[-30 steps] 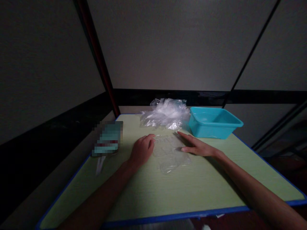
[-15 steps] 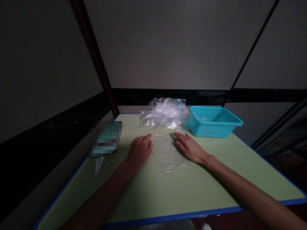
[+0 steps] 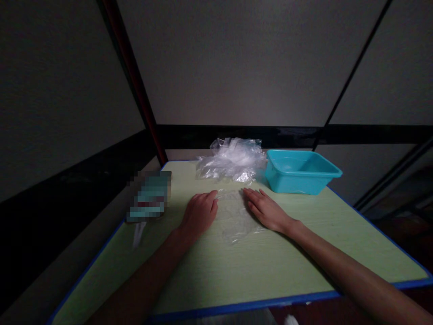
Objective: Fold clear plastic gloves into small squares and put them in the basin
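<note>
A thin clear plastic bag (image 3: 235,221) lies spread out and slightly wrinkled on the table between my hands. My left hand (image 3: 201,211) rests palm down at its left edge, fingers together and a little bent, the tips touching the upper left corner. On the opposite side my right hand (image 3: 265,210) lies flat with its fingers stretched out over the bag's right edge. Neither hand visibly grips anything. Behind the hands sits a crumpled heap of clear plastic bags (image 3: 233,160).
A turquoise plastic basin (image 3: 301,180) stands at the back right of the pale green table (image 3: 264,275), which has a blue edge. At the left lies a pixelated item (image 3: 150,196) with a white strip (image 3: 138,234) beside it. Wall panels rise behind the table.
My left hand has shifted slightly right and my right hand slightly left, its fingers lying flatter. The bag's near edge looks flatter than before.
</note>
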The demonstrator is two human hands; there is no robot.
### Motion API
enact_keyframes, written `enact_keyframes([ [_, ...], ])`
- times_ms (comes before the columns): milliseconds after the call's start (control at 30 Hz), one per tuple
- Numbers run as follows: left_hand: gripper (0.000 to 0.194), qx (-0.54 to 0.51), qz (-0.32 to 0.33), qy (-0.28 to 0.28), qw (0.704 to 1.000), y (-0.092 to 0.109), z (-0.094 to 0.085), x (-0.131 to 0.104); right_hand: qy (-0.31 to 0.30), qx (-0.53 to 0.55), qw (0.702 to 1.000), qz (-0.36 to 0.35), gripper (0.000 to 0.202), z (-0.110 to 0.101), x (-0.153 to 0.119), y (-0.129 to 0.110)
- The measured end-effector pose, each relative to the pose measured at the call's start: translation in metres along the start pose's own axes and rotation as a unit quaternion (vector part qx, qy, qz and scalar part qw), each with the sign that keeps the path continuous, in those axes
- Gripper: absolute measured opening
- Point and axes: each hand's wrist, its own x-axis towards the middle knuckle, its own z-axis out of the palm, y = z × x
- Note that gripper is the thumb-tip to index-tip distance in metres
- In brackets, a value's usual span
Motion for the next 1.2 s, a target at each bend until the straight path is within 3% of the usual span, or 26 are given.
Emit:
enact_keyframes([
  [233, 0.025, -0.056, -0.015, 0.002, 0.998, -0.009, 0.004, 0.003, 0.003, 0.008, 1.0, 0.0, 0.05, 0.001, 0.002, -0.001],
  [600, 0.029, -0.134, -0.006, 0.056, 0.989, 0.007, 0.003, 0.002, -0.042, -0.061, 0.997, -0.008, 0.054, 0.002, 0.003, -0.005],
  [833, 0.056, -0.071, 0.066, -0.041, 0.994, 0.056, 0.003, 0.008, -0.047, -0.088, 0.995, -0.014, 0.055, 0.01, 0.004, -0.001],
  [933, 0.064, -0.054, 0.061, -0.094, 0.992, 0.072, 0.012, 0.013, -0.052, -0.09, 0.995, -0.006, 0.053, 0.012, 0.004, 0.0],
  [1200, 0.071, -0.007, 0.042, -0.117, 0.992, 0.066, 0.03, 0.014, -0.065, -0.108, 0.992, 0.006, 0.054, 0.012, 0.005, -0.002],
])
